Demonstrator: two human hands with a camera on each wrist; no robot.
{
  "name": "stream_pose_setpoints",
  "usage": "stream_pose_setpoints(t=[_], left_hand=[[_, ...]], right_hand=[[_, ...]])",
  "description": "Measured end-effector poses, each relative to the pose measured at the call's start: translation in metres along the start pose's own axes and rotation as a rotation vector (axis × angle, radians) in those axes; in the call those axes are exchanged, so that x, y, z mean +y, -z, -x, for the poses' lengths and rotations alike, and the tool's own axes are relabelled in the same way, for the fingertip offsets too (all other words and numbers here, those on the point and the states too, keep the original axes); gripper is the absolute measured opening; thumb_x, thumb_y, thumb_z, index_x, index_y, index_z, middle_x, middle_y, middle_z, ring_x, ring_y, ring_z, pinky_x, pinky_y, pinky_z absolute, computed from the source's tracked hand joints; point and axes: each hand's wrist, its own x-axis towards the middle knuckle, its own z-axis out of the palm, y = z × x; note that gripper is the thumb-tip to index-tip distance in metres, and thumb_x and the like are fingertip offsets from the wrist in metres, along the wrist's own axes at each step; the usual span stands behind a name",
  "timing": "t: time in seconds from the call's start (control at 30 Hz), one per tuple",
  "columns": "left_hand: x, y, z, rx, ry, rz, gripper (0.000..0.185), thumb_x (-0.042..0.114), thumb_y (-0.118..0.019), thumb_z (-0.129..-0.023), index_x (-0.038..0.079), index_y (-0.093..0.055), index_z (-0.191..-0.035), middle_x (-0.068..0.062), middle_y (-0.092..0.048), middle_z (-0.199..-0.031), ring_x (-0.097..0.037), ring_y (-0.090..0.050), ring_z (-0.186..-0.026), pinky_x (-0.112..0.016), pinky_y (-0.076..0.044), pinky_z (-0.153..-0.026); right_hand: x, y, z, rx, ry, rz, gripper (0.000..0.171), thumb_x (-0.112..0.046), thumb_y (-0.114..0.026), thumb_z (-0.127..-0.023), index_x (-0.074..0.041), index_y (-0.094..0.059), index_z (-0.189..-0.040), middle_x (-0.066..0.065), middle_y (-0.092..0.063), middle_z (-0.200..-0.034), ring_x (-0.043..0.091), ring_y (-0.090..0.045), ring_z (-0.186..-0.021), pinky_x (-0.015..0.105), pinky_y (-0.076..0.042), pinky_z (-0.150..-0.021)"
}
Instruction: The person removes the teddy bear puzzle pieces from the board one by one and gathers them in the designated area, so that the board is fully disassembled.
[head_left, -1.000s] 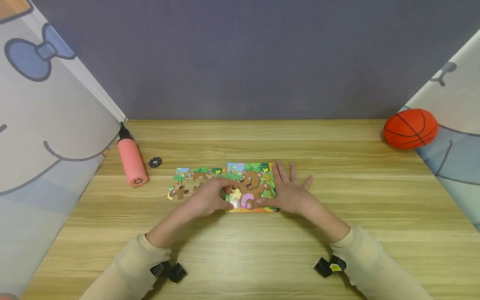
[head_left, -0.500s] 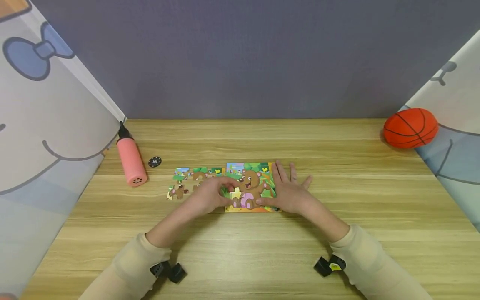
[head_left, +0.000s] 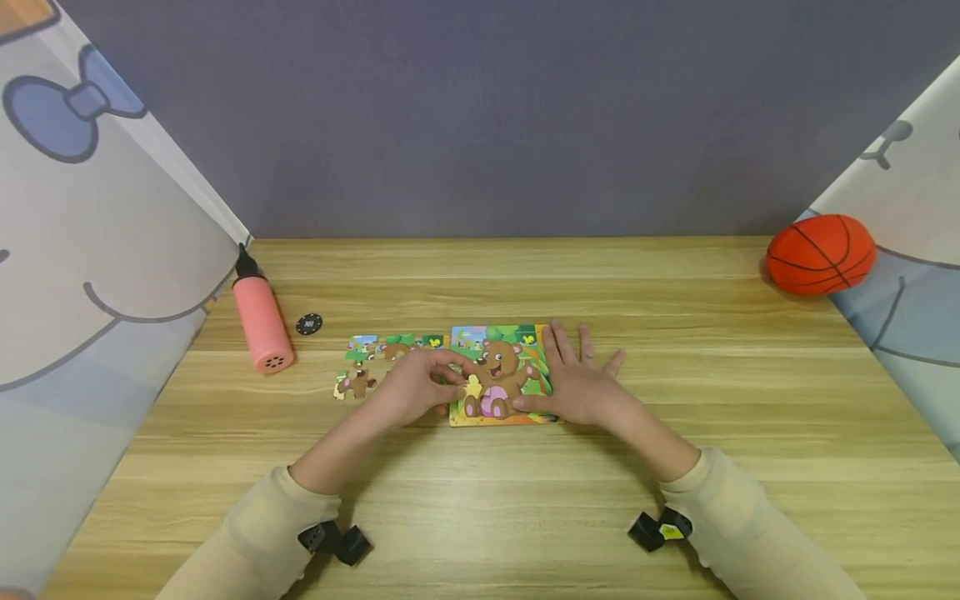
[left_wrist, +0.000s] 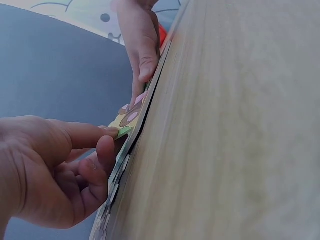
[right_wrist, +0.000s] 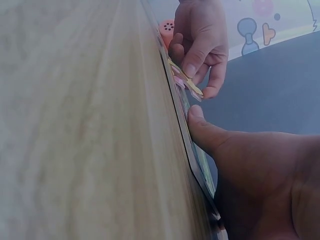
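A bear jigsaw puzzle (head_left: pixel 498 360) lies flat on the wooden table. My left hand (head_left: pixel 414 387) is at its left side, pinching a small yellow and green jigsaw piece (head_left: pixel 472 387) between thumb and fingers. In the right wrist view the yellow piece (right_wrist: pixel 193 87) is tilted, raised above the puzzle surface. My right hand (head_left: pixel 588 390) rests flat on the puzzle's right edge, fingers spread and thumb extended over the lower part. To the left, several jigsaw pieces (head_left: pixel 357 383) with a similar bear picture lie with gaps between them; my left hand hides some.
On the left of the table lie a pink hand pump (head_left: pixel 262 321) with a black nozzle and a black round chip (head_left: pixel 309 324). A red toy basketball (head_left: pixel 821 255) sits at the back right. A grey partition (head_left: pixel 495 125) stands behind the table.
My left thumb has moved up closer to the fingers, and the yellow piece has shifted and tilted in the pinch. My right hand has stayed in place on the puzzle.
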Motion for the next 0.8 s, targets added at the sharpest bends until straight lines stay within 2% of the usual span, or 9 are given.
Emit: stream_pose_setpoints(t=[0.23, 0.4, 0.63, 0.8], left_hand=[[0.0, -0.002, -0.001, 0.008, 0.001, -0.025, 0.028, 0.002, -0.074, -0.091, 0.014, -0.073, -0.116, -0.002, -0.073, -0.09, -0.02, -0.063, -0.058, -0.027, -0.045, -0.053], [-0.002, -0.002, -0.001, 0.012, -0.003, -0.035, 0.027, 0.003, -0.075, -0.091, 0.015, -0.073, -0.116, -0.001, -0.073, -0.09, -0.019, -0.062, -0.058, -0.026, -0.042, -0.051], [-0.003, 0.0, 0.0, 0.006, -0.025, -0.017, 0.028, 0.004, -0.073, -0.092, 0.016, -0.073, -0.117, 0.0, -0.073, -0.093, -0.02, -0.062, -0.059, -0.025, -0.039, -0.05], [-0.006, 0.004, 0.002, 0.04, -0.024, 0.046, 0.025, 0.006, -0.072, -0.094, 0.017, -0.072, -0.117, 0.001, -0.072, -0.094, -0.023, -0.063, -0.062, -0.026, -0.041, -0.05]], right_hand=[[0.007, 0.007, 0.001, -0.073, 0.03, -0.066, 0.13, -0.081, -0.06, -0.08, -0.005, 0.007, -0.161, 0.013, 0.017, -0.167, 0.048, 0.021, -0.147, 0.088, 0.011, -0.092], [0.011, 0.012, 0.002, -0.117, 0.065, -0.093, 0.133, -0.074, -0.069, -0.078, -0.005, 0.009, -0.16, 0.014, 0.019, -0.166, 0.048, 0.022, -0.146, 0.088, 0.012, -0.091], [0.008, 0.013, 0.003, -0.114, 0.054, -0.055, 0.134, -0.076, -0.069, -0.077, -0.004, 0.007, -0.16, 0.014, 0.017, -0.166, 0.048, 0.019, -0.147, 0.089, 0.009, -0.092], [0.007, 0.012, 0.002, -0.106, 0.04, -0.04, 0.135, -0.077, -0.069, -0.076, -0.003, 0.007, -0.16, 0.014, 0.016, -0.167, 0.048, 0.018, -0.147, 0.089, 0.007, -0.093]])
